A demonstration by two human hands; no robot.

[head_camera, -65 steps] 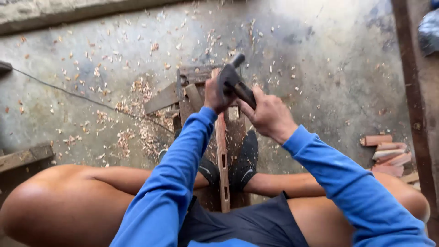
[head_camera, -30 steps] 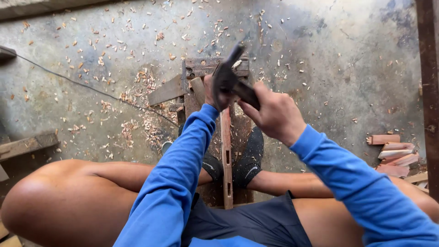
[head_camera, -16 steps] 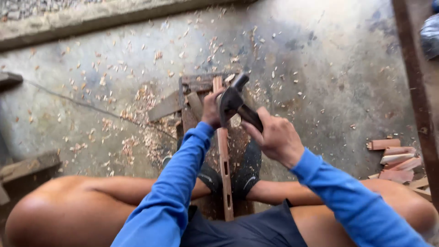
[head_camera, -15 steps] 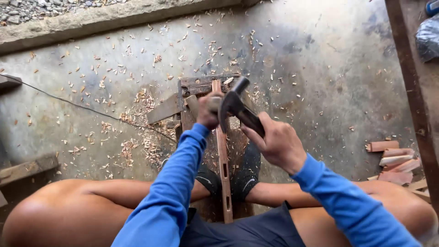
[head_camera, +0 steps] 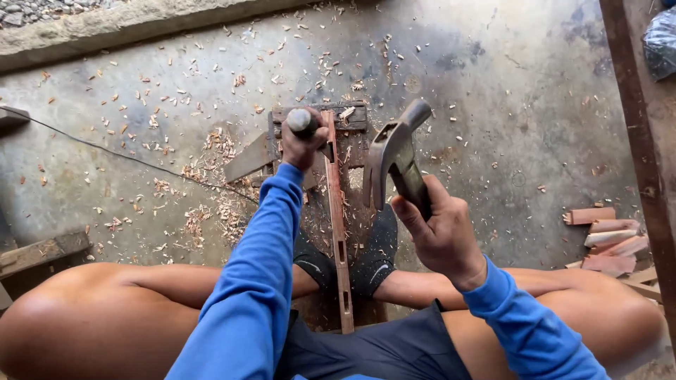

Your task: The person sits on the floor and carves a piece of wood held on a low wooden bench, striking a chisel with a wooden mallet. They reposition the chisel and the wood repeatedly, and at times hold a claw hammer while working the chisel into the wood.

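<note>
Head view, looking down at a concrete floor (head_camera: 493, 91) scattered with wood shavings (head_camera: 211, 176), thickest to the left of the left hand. Person sits on the floor, bare knees spread wide, blue sleeves on both arms. Dark shoes (head_camera: 377, 246) sit below the hands, pressed against either side of a long narrow wooden strip (head_camera: 338, 218) with slots cut in it; the strip runs from between the legs up to a small wooden block frame (head_camera: 320, 119) just beyond the left hand. Stack of short reddish wood pieces (head_camera: 609, 239) lies well to the right of the right hand, beside a dark upright post (head_camera: 641, 127). Thin cable (head_camera: 127, 156) crosses the floor far left of the left hand. Right hand (head_camera: 440, 232) is wrapped tight around the handle of a claw hammer (head_camera: 394, 151), head raised above the strip, tilted up and to the right. Left hand (head_camera: 303, 144) is fisted around a chisel handle (head_camera: 301, 121), round butt end showing on top, held just left of the strip's upper end; blade hidden by the hand.
</note>
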